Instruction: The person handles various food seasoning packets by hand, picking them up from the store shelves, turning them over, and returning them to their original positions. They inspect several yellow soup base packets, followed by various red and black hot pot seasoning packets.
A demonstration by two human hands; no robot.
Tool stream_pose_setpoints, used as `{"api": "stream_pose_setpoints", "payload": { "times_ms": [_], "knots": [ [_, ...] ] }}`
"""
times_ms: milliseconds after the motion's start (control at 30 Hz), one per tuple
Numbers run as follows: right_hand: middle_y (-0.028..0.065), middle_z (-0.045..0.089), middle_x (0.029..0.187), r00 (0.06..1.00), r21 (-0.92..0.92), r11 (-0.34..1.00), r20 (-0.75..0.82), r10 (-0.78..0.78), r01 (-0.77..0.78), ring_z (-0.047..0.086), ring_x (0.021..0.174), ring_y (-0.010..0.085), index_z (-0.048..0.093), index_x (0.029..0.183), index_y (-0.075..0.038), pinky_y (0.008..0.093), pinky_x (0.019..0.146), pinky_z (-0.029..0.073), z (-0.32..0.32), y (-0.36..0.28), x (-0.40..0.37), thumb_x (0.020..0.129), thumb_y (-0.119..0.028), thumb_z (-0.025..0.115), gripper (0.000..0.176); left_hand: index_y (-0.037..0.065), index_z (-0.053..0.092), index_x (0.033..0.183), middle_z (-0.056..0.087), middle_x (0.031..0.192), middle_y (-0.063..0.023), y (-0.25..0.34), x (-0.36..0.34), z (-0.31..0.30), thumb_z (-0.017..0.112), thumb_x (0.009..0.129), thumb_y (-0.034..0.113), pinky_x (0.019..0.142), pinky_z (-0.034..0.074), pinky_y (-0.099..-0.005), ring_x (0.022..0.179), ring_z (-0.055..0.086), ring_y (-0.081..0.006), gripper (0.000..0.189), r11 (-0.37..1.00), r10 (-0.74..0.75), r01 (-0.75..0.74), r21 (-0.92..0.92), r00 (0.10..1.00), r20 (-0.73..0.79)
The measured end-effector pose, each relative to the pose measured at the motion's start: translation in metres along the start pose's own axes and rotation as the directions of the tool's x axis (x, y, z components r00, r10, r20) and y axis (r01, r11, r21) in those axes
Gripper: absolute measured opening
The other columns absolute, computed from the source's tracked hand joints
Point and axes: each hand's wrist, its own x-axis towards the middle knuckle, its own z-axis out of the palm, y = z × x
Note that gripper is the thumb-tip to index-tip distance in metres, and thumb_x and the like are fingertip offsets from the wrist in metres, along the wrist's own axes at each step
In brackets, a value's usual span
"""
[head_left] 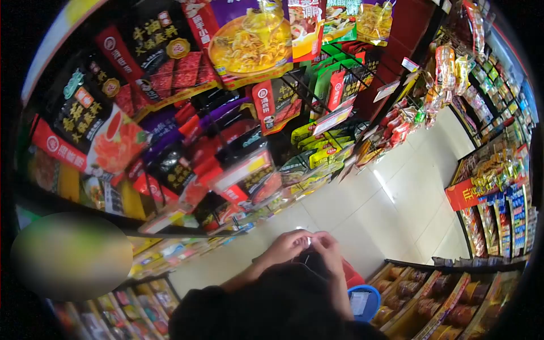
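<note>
My left hand (pixel 288 245) and my right hand (pixel 328 249) meet in front of my body, low in the middle of the view. Their fingers are bent inward and pinch a small whitish thing (pixel 308 242) between the fingertips. It is too small and too bright to name. Dark clothing (pixel 255 306) covers my body just behind the hands. Beside my right forearm stands a round blue container (pixel 371 292) with a pale printed piece in it. Something red (pixel 351 276) shows between that container and my right hand.
Hanging packets of hotpot seasoning (pixel 90 124) fill the rack at upper left, with price tags (pixel 334 120) in front. Pale floor tiles (pixel 396 187) run between the racks. Shelves of jars (pixel 453 300) stand at lower right, snack racks (pixel 493 170) at far right. A blurred patch hides the left edge.
</note>
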Motion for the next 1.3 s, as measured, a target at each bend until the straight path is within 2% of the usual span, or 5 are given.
{"api": "stream_pose_setpoints", "payload": {
  "times_ms": [467, 667, 767, 967, 1300],
  "knots": [
    [-0.0021, 0.065, 0.092, 0.777, -0.111, 0.987, 0.609, 0.162, -0.119, 0.059, 0.085, 0.0070, 0.066, 0.106, -0.005, 0.0231, 0.076, 0.047, -0.137, -0.086, 0.154, 0.099, -0.016, 0.064, 0.013, 0.004, 0.051, 0.129, 0.059, 0.097, -0.0043, 0.013, 0.126, 0.111, 0.059, 0.089, -0.006, 0.085, 0.048, -0.0280, 0.092, 0.060, -0.0139, 0.042, 0.893, -0.165, -0.167, -0.418, 0.743, -0.649],
    [-0.0004, 0.068, 0.086, 0.855, -0.281, 0.959, 0.508, 0.109, 0.045, 0.060, 0.076, 0.0082, 0.070, 0.105, -0.004, 0.0247, 0.069, 0.048, -0.183, -0.094, 0.184, 0.099, -0.017, 0.065, 0.015, 0.004, 0.056, 0.114, 0.057, 0.101, -0.0052, 0.026, 0.083, 0.052, 0.061, 0.095, 0.002, 0.085, 0.048, -0.0306, 0.093, 0.057, -0.0149, 0.020, 0.959, 0.158, -0.259, 0.118, 0.142, -0.977],
    [0.0007, 0.069, 0.087, 0.854, -0.269, 0.963, 0.503, 0.135, 0.006, 0.060, 0.075, 0.0088, 0.070, 0.105, -0.003, 0.0249, 0.069, 0.049, -0.193, -0.082, 0.188, 0.099, -0.017, 0.065, 0.016, 0.005, 0.060, 0.120, 0.058, 0.107, -0.0071, 0.065, 0.047, 0.006, 0.062, 0.098, 0.010, 0.086, 0.046, -0.0317, 0.095, 0.056, -0.0173, 0.023, 0.838, 0.511, 0.312, 0.448, -0.157, -0.845],
    [0.0007, 0.069, 0.087, 0.816, -0.247, 0.969, 0.556, 0.161, -0.023, 0.061, 0.076, 0.0090, 0.069, 0.103, -0.004, 0.0255, 0.069, 0.049, -0.177, -0.053, 0.181, 0.100, -0.018, 0.064, 0.015, 0.010, 0.062, 0.134, 0.051, 0.137, -0.0180, 0.130, 0.072, -0.015, 0.067, 0.091, 0.011, 0.108, 0.035, -0.0450, 0.127, 0.046, -0.0350, 0.044, 0.307, 0.720, 0.739, 0.600, 0.232, -0.655],
    [0.0047, 0.069, 0.100, 0.764, -0.265, 0.964, 0.625, 0.160, 0.015, 0.063, 0.080, 0.0127, 0.067, 0.108, -0.004, 0.0295, 0.072, 0.053, -0.166, -0.066, 0.183, 0.098, -0.012, 0.062, 0.014, 0.015, 0.045, 0.153, 0.044, 0.147, -0.0227, 0.140, 0.101, -0.046, 0.058, 0.094, 0.019, 0.118, 0.018, -0.0603, 0.134, 0.039, -0.0407, 0.061, 0.153, 0.686, 0.913, 0.379, 0.178, -0.705]
  ]
}}
